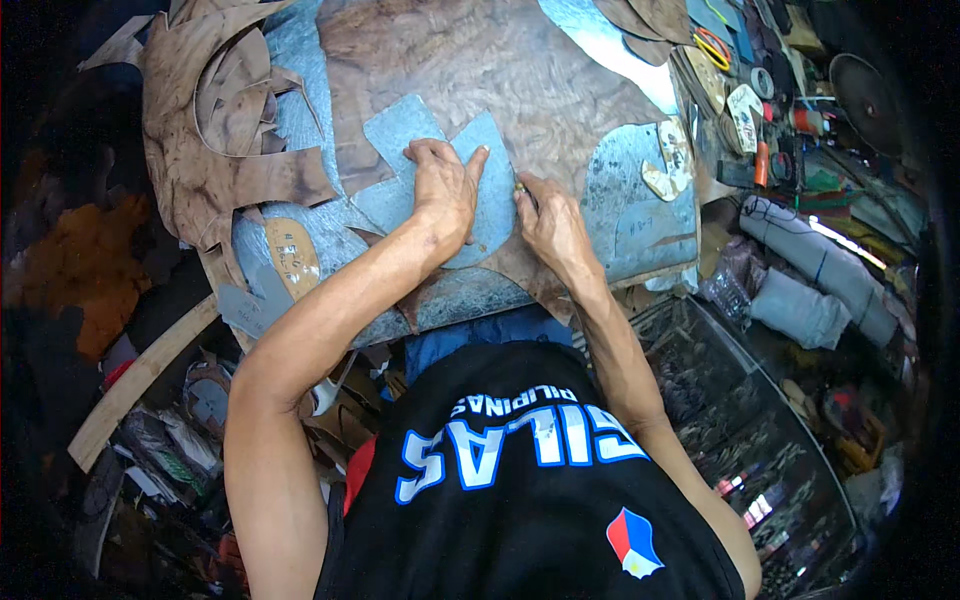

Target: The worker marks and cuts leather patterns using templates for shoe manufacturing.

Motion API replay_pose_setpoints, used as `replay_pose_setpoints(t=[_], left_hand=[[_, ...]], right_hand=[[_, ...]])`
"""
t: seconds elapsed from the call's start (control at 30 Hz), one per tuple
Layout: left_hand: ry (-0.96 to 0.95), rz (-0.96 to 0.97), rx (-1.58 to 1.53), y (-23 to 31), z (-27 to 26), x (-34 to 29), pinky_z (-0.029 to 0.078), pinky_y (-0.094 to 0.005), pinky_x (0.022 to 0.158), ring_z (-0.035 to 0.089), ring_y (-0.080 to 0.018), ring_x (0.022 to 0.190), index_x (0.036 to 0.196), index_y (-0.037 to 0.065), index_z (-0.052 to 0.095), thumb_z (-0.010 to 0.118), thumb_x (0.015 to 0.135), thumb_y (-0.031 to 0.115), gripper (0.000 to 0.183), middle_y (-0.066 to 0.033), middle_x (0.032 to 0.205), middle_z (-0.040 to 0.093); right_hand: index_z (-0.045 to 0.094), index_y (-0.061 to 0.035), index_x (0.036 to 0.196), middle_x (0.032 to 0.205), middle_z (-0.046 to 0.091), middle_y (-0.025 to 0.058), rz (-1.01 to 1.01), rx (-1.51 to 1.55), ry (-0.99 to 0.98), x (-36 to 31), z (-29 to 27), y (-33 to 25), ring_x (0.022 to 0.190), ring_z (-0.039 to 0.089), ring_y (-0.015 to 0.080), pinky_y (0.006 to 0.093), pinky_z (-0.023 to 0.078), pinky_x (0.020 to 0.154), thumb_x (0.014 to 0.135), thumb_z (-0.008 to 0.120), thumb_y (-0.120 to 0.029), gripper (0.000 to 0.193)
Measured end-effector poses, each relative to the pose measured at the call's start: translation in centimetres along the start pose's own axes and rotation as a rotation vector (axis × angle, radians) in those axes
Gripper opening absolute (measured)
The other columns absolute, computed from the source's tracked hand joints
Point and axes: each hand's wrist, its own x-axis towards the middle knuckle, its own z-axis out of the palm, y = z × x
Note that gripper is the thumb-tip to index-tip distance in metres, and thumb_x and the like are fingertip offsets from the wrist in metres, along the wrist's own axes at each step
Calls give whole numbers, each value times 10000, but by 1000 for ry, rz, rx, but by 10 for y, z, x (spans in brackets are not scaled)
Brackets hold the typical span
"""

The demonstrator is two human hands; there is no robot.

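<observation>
A large sheet of brown leather [430, 60] covers much of the worktable. On it lies a flat grey-blue template [493, 165], with lobes spreading up, left and down. My left hand [445, 188] presses on its middle, fingers stretched out and thumb apart. At the template's right edge, my right hand [552, 225] is closed around a slim tool with a brass-coloured end [519, 187]. Most of that tool is hidden in the fingers, and its kind cannot be made out.
Cut leather scraps [240, 90] heap at the table's left. A tan pattern piece [292, 255] lies near the left front edge, and a pale curved piece [668, 165] at the right. Spools and tools, including an orange cylinder [762, 164], crowd the far right. Wrapped rolls [800, 305] lie beyond.
</observation>
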Motion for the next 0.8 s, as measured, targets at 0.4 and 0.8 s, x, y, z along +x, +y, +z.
replay_pose_setpoints(t=[0.4,0.8], left_hand=[[45,11,12,0,3,-1,415,-508,949,522,-408,1182,1568,206,200,734,588,746,1240,-253,1183,621],[52,7,9,-1,8,1,427,-491,909,540,-397,1161,1562,213,221,730,549,776,1266,-276,1166,616]], right_hand=[[644,66,1119,1068,651,290,125,86,66,-66,14,-3,1024,627,430,448,486,879,894,622,-124,296],[635,68,1047,871,654,260,271,293,99,-97,41,-7,849,635,439,475,492,767,892,606,-124,249]])
